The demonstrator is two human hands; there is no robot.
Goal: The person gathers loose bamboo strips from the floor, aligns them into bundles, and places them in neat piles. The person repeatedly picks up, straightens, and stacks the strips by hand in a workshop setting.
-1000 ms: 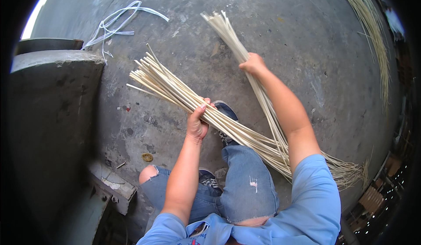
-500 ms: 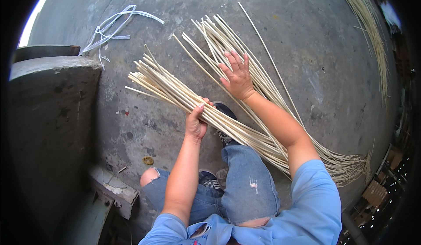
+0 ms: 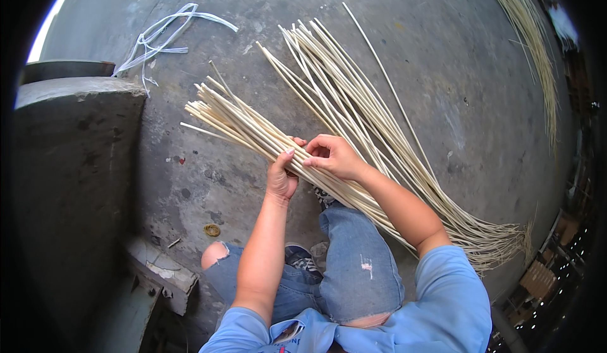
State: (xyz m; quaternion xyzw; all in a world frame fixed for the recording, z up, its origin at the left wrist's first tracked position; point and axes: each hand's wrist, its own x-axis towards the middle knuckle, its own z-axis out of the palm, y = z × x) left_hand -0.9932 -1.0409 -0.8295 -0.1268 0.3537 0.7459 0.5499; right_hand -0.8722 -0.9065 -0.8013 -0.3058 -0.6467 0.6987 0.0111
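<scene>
Left fingers (image 3: pixel 286 156): clenched pale slender-cane bundle (image 3: pixel 250 125)
Right fingers (image 3: pixel 322 142): touched bundle, grip unclear
Loose pale canes (image 3: pixel 393 147): released, right of bundle; bundle went two-handed

Between the held rod bundle (image 3: pixel 237 116) and the loose rods (image 3: pixel 354 94), a narrow wedge of floor (image 3: pixel 272 94) is open at the top; the right hand (image 3: pixel 335 157) closes its lower end. A single stray rod (image 3: pixel 379 60) borders the loose rods on the right; beyond it, a wide passage extends to the far bundle (image 3: pixel 528 43). On the left, the grey block (image 3: pixel 76 157) limits lateral travel; the left knee (image 3: pixel 215 254) obstructs the approach from below
</scene>
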